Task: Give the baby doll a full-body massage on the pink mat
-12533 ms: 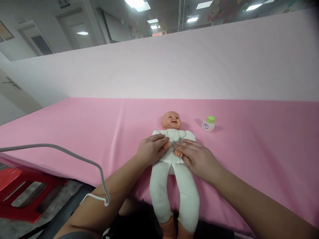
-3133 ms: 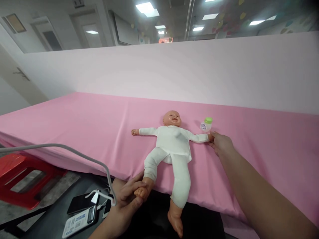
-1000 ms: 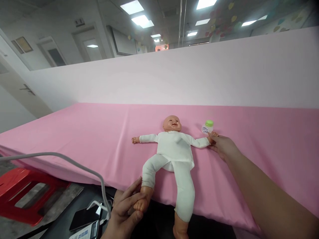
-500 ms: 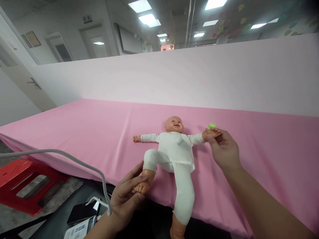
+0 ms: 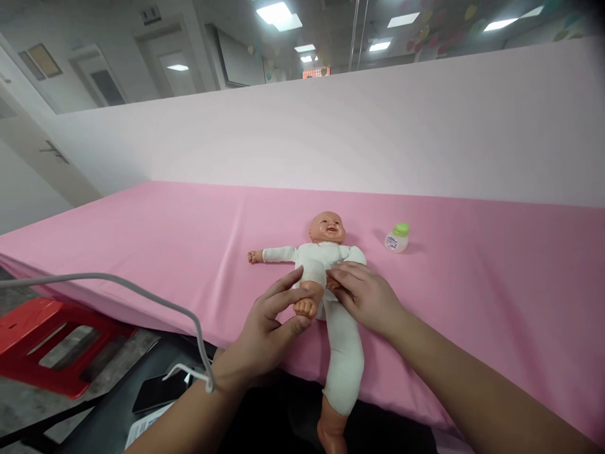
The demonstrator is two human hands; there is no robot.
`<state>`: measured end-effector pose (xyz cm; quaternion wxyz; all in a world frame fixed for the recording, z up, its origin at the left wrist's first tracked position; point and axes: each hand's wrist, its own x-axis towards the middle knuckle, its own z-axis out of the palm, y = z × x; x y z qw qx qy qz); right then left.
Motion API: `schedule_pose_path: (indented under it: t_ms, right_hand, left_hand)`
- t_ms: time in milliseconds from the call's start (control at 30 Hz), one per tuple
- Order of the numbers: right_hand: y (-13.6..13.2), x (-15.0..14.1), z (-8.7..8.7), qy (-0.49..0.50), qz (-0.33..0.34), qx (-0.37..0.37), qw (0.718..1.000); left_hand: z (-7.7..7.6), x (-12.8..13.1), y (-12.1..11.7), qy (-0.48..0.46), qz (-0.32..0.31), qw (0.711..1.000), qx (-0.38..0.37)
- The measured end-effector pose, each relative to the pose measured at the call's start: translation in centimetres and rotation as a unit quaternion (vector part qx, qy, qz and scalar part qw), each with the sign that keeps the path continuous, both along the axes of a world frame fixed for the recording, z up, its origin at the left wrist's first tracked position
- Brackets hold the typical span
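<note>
A baby doll in a white cloth suit lies on its back, its head toward the wall. My left hand is closed around the doll's bare foot, with that leg bent up over the belly. At the middle of the doll's body, my right hand grips the doll's hand, and that arm is folded across the torso. My own fingers partly cover the doll's small hand. The doll's other arm stretches out to the left, and its other leg hangs straight toward me over the edge.
A pink cloth covers the table. To the right of the doll's head stands a small bottle with a green cap. At lower left are a red stool, a grey cable and a black phone.
My right hand has brought the doll's arm inward from the side to the torso. My left hand has pushed the held foot up toward the belly. The bottle is now uncovered.
</note>
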<state>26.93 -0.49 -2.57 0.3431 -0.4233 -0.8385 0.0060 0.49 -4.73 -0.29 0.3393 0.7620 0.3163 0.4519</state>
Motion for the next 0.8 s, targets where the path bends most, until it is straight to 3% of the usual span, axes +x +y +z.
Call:
schedule_pose_path:
  t_ms: [167,300,433,500,633,800]
  right_hand:
    - [0.1,0.1,0.0,0.0,-0.009,-0.003,1.0]
    - [0.4,0.5,-0.2,0.023,-0.035,0.01,0.999]
    - [0.5,1.8,0.3,0.106,-0.123,-0.031,0.986]
    - [0.7,3.2,0.6,0.194,-0.179,-0.062,0.962]
    - [1.8,6.8,0.4,0.343,-0.286,-0.103,0.889]
    - [4.1,11.0,-1.9,0.474,-0.33,-0.2,0.792]
  left_hand:
    - [0.6,0.8,0.4,0.013,0.004,1.0,0.012]
    - [0.2,0.3,-0.8,0.021,-0.007,1.0,-0.008]
    - [-1.0,-1.3,-2.7,0.014,-0.015,1.0,-0.02]
    - [-1.6,-2.4,-3.8,0.006,-0.008,1.0,-0.014]
    - [-2.6,-4.7,-5.9,0.027,0.019,0.999,-0.021]
    - [-4.5,-6.5,-8.1,0.053,0.07,0.994,-0.07]
